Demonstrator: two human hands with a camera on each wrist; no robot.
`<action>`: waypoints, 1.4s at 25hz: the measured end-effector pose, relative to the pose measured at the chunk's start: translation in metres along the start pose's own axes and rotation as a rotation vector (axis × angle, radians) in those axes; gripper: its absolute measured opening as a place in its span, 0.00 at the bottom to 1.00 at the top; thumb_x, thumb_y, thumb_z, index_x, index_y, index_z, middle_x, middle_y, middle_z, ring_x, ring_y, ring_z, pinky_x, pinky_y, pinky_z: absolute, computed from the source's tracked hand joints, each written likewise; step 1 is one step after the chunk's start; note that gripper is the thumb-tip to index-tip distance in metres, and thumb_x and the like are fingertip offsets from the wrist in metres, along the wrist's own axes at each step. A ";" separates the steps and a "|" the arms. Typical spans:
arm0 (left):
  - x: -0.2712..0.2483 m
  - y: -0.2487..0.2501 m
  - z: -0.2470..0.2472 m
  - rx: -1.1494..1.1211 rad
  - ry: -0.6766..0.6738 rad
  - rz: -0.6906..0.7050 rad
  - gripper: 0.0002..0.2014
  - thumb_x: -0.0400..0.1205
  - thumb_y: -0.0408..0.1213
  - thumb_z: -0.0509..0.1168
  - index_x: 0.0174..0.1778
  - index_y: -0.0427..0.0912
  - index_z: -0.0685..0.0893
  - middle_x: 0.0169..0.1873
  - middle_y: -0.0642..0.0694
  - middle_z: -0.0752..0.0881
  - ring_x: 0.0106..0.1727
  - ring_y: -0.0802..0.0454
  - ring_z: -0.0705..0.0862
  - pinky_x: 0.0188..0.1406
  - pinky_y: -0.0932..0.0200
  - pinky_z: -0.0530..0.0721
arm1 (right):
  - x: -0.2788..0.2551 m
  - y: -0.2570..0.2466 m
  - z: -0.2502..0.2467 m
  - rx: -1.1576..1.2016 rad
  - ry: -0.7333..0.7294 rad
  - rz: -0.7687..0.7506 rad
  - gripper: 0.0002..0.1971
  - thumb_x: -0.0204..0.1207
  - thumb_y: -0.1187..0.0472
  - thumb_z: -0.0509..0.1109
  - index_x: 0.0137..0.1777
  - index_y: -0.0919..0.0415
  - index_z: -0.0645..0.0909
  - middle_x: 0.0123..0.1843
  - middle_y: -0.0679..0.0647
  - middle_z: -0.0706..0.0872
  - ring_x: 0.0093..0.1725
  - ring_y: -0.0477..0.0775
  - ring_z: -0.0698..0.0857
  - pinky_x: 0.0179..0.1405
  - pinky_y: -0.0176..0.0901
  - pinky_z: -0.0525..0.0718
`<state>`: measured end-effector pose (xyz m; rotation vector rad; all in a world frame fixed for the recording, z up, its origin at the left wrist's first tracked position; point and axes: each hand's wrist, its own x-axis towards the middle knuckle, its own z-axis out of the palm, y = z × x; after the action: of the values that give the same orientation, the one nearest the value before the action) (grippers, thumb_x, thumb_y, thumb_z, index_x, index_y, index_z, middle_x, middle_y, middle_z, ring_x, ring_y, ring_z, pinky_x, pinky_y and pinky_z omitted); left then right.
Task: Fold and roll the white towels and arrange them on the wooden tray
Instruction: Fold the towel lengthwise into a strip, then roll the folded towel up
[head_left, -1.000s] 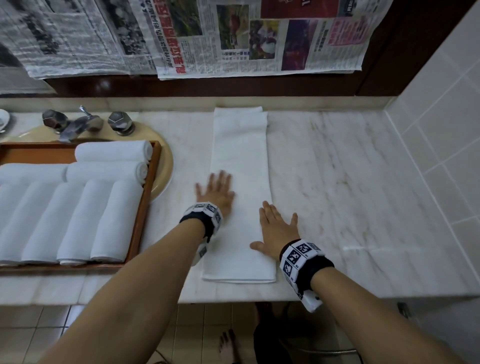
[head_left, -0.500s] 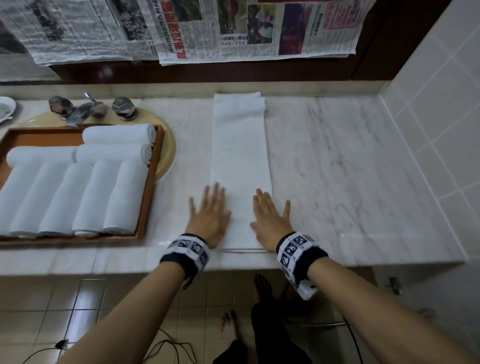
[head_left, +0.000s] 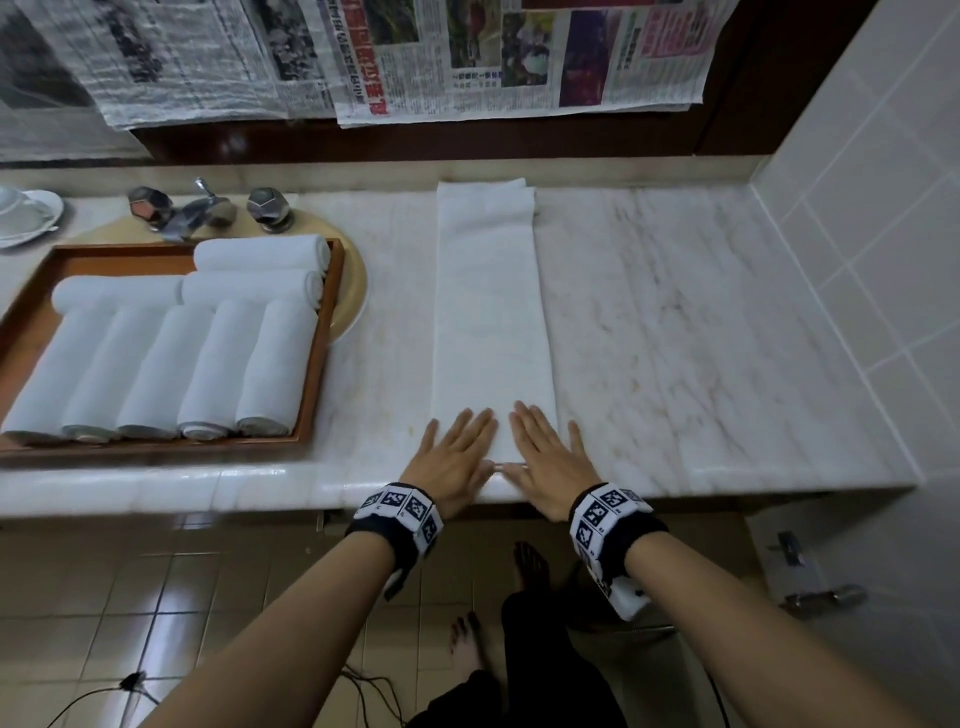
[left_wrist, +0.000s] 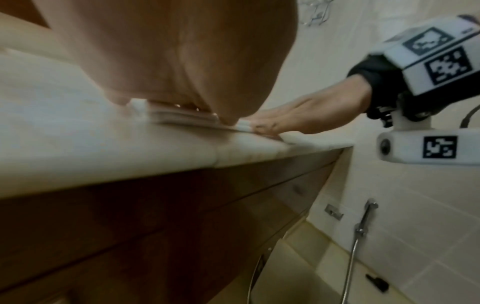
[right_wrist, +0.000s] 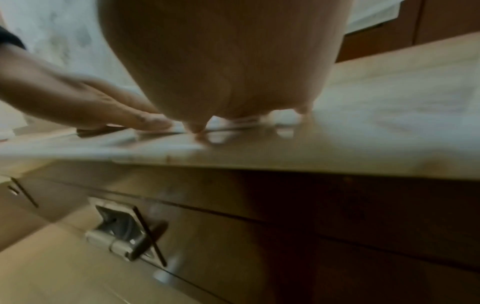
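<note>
Head view: folded white towel laid flat as a long strip on marble counter, running from back wall toward front edge. Near end of strip under both hands, close to counter lip. Left hand palm down, fingers straight and slightly spread, pressing on near-left corner of the strip, thumb side partly on bare marble. Right hand likewise flat, fingers extended, on near-right corner. Hands side by side, a narrow gap between them; nothing gripped by either.

Left wrist view: heel of left hand bearing down on towel edge, layered fold visible beneath; right hand flat just beyond. Blurred.

Right wrist view: right hand pressed flat, fingertips on white cloth; left hand flat alongside. Also blurred.

Wooden tray to the left on same counter, well apart from the strip. Eight rolled towels on it: five side by side pointing toward front edge, three lying crosswise behind them. Tray resting partly over a beige basin; chrome tap with two handles behind. White dish at far left. Newspaper sheets hung above the counter. Tiled wall at right.
</note>
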<state>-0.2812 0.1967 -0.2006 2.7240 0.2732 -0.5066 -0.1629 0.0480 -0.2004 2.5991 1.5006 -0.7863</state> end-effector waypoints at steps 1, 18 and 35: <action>-0.005 -0.007 0.004 0.016 0.003 -0.058 0.30 0.89 0.54 0.40 0.85 0.49 0.38 0.83 0.55 0.34 0.84 0.55 0.34 0.82 0.34 0.41 | -0.003 0.005 0.004 -0.018 -0.014 0.040 0.35 0.86 0.39 0.41 0.84 0.54 0.29 0.82 0.46 0.24 0.82 0.45 0.28 0.79 0.73 0.37; -0.014 -0.026 -0.001 -0.146 0.341 -0.047 0.09 0.77 0.31 0.66 0.51 0.37 0.87 0.49 0.44 0.85 0.55 0.45 0.78 0.51 0.51 0.81 | -0.014 0.013 0.006 0.199 0.449 -0.045 0.08 0.73 0.67 0.71 0.49 0.62 0.90 0.48 0.53 0.88 0.53 0.56 0.84 0.46 0.49 0.85; -0.023 -0.039 0.004 -0.199 0.334 -0.019 0.09 0.83 0.31 0.64 0.57 0.34 0.84 0.53 0.39 0.83 0.55 0.41 0.79 0.54 0.56 0.74 | -0.016 0.017 0.006 0.288 0.415 0.018 0.10 0.82 0.65 0.66 0.56 0.63 0.88 0.53 0.56 0.88 0.57 0.58 0.82 0.55 0.48 0.80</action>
<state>-0.3135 0.2287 -0.2072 2.6003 0.4106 -0.0220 -0.1576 0.0248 -0.2022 3.1406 1.5480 -0.5137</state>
